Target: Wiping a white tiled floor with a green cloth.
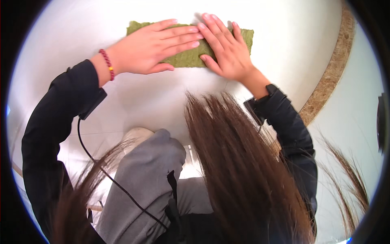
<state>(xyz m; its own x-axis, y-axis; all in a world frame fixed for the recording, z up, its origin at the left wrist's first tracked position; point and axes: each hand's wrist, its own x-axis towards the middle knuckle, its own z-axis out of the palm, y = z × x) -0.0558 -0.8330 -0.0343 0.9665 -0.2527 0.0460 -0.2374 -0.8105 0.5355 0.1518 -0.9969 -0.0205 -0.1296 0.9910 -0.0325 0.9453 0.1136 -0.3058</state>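
Two hands lie flat on a green, crinkled cloth, palms down, gripping nothing. The left hand (142,46) crosses from the left with its fingers parted, pointing right, its thumb near the cloth's lower edge. The right hand (229,55) slants up and leftward; its longest fingertips pass over the upper edge, and its heel hangs past the lower one. Left fingertips come right up to the right forefinger; whether they touch, I cannot tell.

The cloth (185,59) is an oblong, longer from left to right, spread at the top middle of the view. Its rough upper left corner and its short right edge show, while the lower left corner is hidden under the left hand. White floor (292,49) runs along all the edges that show, with a broad stretch to the right and a narrower strip above before the view darkens.

This floor is glossy, with thin joint lines lower down. Far to the right a brown marbled band (339,53) curves by, well apart from the cloth, with a paler, bluish surface beyond it.

Nearer the body, grey trousers (138,183) and long brown hair (239,150) fill the lower middle. Black sleeves (44,122) flank them, and a black cable (122,189) drops from the left cuff across the leg. A red beaded bracelet (107,65) circles the left wrist.
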